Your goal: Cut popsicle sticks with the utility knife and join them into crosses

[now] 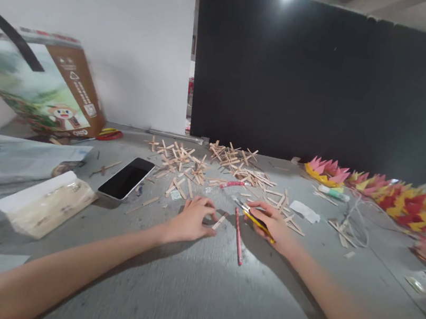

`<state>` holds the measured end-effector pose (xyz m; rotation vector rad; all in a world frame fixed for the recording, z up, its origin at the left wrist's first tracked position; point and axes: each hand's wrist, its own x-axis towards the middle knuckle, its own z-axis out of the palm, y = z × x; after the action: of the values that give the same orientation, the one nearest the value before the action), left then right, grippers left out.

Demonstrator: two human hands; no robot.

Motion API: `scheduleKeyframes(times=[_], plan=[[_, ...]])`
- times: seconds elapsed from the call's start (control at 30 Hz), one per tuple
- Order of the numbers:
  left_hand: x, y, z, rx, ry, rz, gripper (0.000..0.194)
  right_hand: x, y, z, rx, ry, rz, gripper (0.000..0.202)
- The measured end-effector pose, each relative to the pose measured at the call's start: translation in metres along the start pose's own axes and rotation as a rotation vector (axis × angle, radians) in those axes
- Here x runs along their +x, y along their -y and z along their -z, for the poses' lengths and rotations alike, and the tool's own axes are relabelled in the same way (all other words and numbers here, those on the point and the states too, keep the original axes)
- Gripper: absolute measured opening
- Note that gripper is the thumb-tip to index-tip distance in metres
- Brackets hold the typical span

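Observation:
My left hand [196, 220] rests on the grey table, thumb and forefinger curved apart, with nothing visible between them. Just beyond those fingertips lies a short piece of wooden stick [220, 220]. In my right hand [268, 221] is a yellow-and-black utility knife [259, 225], its pale tip pointing up and left. Between the two hands a red patterned pencil [238, 238] lies on the table. Behind them spread piles of wooden sticks [183, 160], many joined into crosses. A red strip-like object [232, 184] lies among the sticks.
A phone [127, 178] and a cream packet [50, 204] lie left, before a printed bag [59, 88] and red-and-yellow scissors [110, 134]. At right are folded paper petals [410, 205], a glue stick [334, 193] and a pale cord [366, 233]. A dark panel [329, 81] stands behind.

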<state>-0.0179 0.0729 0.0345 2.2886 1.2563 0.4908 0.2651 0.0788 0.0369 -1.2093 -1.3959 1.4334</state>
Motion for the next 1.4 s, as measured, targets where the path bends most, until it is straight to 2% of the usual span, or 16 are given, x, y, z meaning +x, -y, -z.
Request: scheduleKeyframes(times=[0.03, 0.13, 0.23, 0.37, 0.53, 0.67, 0.97, 1.1, 1.27, 1.3, 1.4], plan=[[0.002, -0.004, 0.003, 0.041, 0.009, 0.026, 0.018, 0.001, -0.005, 0.0, 0.035, -0.031, 0.024, 0.044], [0.01, -0.018, 0.013, 0.193, 0.081, 0.052, 0.006, 0.003, -0.015, -0.001, 0.115, -0.102, 0.085, 0.042], [0.017, -0.034, 0.019, 0.327, 0.183, 0.086, 0.007, 0.002, -0.019, -0.002, 0.146, -0.143, 0.124, 0.04], [0.021, -0.046, 0.019, 0.356, 0.218, 0.124, 0.008, -0.001, -0.021, -0.006, 0.121, -0.182, 0.182, 0.041], [0.025, -0.046, 0.013, 0.329, 0.192, 0.141, 0.012, -0.004, -0.021, -0.009, 0.048, -0.197, 0.23, 0.039], [0.029, -0.039, 0.008, 0.299, 0.127, 0.134, 0.003, -0.002, -0.022, -0.01, 0.011, -0.192, 0.249, 0.037], [0.03, -0.033, -0.001, 0.214, 0.033, 0.101, 0.019, -0.002, -0.021, -0.01, -0.058, -0.199, 0.251, 0.034], [0.027, -0.027, -0.008, 0.108, -0.042, 0.092, 0.014, -0.004, -0.018, -0.012, -0.101, -0.185, 0.262, 0.033], [0.042, -0.018, -0.025, -0.12, -0.2, 0.075, 0.021, -0.008, -0.019, -0.014, -0.165, -0.169, 0.332, 0.035], [0.044, -0.016, -0.028, -0.189, -0.221, 0.089, 0.024, -0.01, -0.02, -0.015, -0.217, -0.176, 0.377, 0.036], [0.046, -0.013, -0.037, -0.635, -0.268, 0.13, 0.025, -0.013, -0.023, -0.016, -0.431, -0.184, 0.539, 0.036]])
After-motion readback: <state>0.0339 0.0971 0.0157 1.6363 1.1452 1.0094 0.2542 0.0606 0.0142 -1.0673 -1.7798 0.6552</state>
